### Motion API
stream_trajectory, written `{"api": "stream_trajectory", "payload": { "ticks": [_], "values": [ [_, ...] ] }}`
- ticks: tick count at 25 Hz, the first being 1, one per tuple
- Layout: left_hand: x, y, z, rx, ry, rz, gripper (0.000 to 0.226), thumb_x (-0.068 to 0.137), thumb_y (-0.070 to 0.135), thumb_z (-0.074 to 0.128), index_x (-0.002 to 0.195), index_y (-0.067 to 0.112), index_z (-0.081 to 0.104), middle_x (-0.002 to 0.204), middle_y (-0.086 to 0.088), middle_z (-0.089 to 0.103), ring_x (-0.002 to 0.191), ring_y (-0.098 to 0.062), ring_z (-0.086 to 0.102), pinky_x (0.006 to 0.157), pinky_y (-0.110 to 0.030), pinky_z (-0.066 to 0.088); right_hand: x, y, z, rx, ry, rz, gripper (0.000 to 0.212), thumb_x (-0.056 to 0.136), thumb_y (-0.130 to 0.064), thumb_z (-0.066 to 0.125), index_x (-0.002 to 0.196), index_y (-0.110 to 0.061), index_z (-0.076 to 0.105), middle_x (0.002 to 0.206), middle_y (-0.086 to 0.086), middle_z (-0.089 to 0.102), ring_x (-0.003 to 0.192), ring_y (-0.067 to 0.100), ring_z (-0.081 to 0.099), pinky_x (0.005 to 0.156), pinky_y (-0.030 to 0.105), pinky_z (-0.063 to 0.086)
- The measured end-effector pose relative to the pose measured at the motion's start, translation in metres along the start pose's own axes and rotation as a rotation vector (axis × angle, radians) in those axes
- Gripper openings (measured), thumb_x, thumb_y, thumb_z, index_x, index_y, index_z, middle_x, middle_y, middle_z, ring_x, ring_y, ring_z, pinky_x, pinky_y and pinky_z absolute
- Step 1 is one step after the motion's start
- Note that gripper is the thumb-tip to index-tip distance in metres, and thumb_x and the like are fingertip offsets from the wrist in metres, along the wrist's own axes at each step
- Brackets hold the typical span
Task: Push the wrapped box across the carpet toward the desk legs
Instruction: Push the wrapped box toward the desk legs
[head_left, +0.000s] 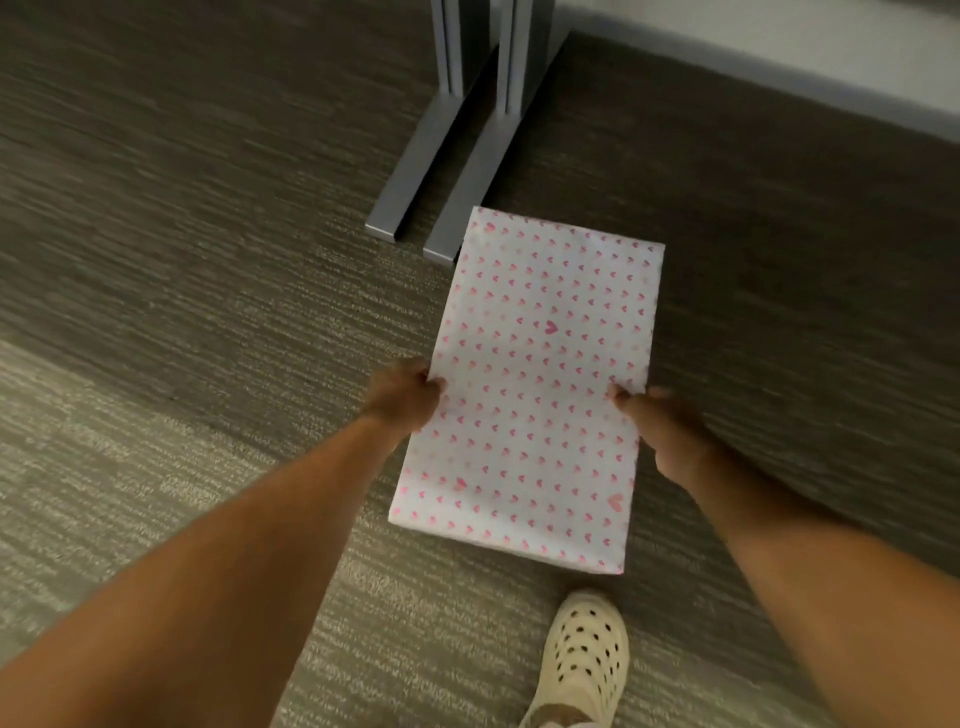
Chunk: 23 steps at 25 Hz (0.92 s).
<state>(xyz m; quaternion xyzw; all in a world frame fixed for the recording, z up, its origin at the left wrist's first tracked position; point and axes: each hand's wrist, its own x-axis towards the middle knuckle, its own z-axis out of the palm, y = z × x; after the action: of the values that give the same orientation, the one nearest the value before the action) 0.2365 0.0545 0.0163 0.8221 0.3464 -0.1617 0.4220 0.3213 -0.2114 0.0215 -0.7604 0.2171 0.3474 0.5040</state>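
A long wrapped box (535, 374) in white paper with small pink hearts lies on the grey-brown carpet (182, 312). My left hand (408, 395) grips its left edge, thumb on top. Gripping the right edge at about the same height is my right hand (660, 431). The box's far left corner reaches the end of the nearer of two grey metal desk legs (467, 171), whose flat feet run back toward the upper middle.
My foot in a cream perforated clog (582, 660) stands just behind the box's near end. A pale wall base (779, 57) runs along the upper right. Open carpet spreads to the left and right of the box.
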Motion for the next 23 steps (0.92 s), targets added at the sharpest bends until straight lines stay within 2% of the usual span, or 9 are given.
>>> {"api": "stream_trajectory", "payload": {
  "ticks": [2,4,6,9,13,19,23],
  "values": [
    [0.026,0.016,0.008,-0.044,-0.027,0.024,0.033,0.094,0.026,0.053,0.122,0.013,0.064,0.118,-0.010,0.067,0.103,-0.028,0.064,0.090,-0.044,0.053,0.020,-0.015,-0.010,-0.029,0.022,-0.027,0.030,0.094,-0.034,0.061,0.115,-0.013,0.060,0.097,0.001,0.063,0.084,0.017,0.060,0.067,0.030,0.047],
    [0.053,0.034,0.015,-0.012,-0.030,0.043,0.037,0.094,0.029,0.052,0.126,0.013,0.060,0.124,-0.011,0.064,0.109,-0.029,0.062,0.092,-0.046,0.053,0.042,-0.026,-0.015,-0.029,0.049,-0.037,0.037,0.094,-0.033,0.060,0.123,-0.009,0.057,0.110,0.007,0.062,0.101,0.025,0.060,0.081,0.037,0.048],
    [0.076,0.044,0.022,-0.030,-0.023,0.043,0.038,0.094,0.032,0.052,0.128,0.015,0.059,0.127,-0.010,0.062,0.111,-0.029,0.061,0.091,-0.047,0.053,0.063,-0.035,-0.019,-0.060,0.057,-0.053,0.037,0.095,-0.032,0.059,0.123,-0.008,0.057,0.117,0.011,0.062,0.108,0.029,0.059,0.088,0.041,0.047],
    [0.103,0.053,0.033,-0.040,-0.019,0.067,0.036,0.094,0.031,0.053,0.126,0.017,0.060,0.124,-0.009,0.064,0.107,-0.029,0.063,0.089,-0.045,0.055,0.093,-0.047,-0.025,-0.089,0.087,-0.101,0.028,0.094,-0.034,0.060,0.111,-0.012,0.059,0.115,0.010,0.062,0.099,0.025,0.059,0.089,0.041,0.049],
    [0.130,0.065,0.039,-0.037,0.012,0.108,0.036,0.094,0.030,0.054,0.127,0.017,0.059,0.124,-0.010,0.063,0.108,-0.030,0.062,0.088,-0.043,0.055,0.126,-0.059,-0.029,-0.087,0.110,-0.104,0.030,0.091,-0.035,0.063,0.109,-0.013,0.060,0.118,0.012,0.063,0.108,0.030,0.061,0.099,0.048,0.049],
    [0.158,0.085,0.047,-0.046,0.030,0.147,0.040,0.093,0.028,0.056,0.130,0.012,0.058,0.129,-0.012,0.060,0.115,-0.034,0.059,0.096,-0.046,0.051,0.159,-0.064,-0.036,-0.032,0.123,-0.098,0.043,0.093,-0.031,0.062,0.128,-0.009,0.053,0.133,0.016,0.058,0.119,0.033,0.057,0.100,0.047,0.048],
    [0.168,0.088,0.056,0.015,0.031,0.151,0.041,0.094,0.030,0.054,0.131,0.013,0.057,0.130,-0.013,0.060,0.115,-0.034,0.059,0.095,-0.045,0.051,0.170,-0.059,-0.039,-0.058,0.152,-0.105,0.045,0.093,-0.035,0.061,0.129,-0.009,0.053,0.135,0.016,0.056,0.117,0.033,0.056,0.093,0.044,0.047]
  ]
}}
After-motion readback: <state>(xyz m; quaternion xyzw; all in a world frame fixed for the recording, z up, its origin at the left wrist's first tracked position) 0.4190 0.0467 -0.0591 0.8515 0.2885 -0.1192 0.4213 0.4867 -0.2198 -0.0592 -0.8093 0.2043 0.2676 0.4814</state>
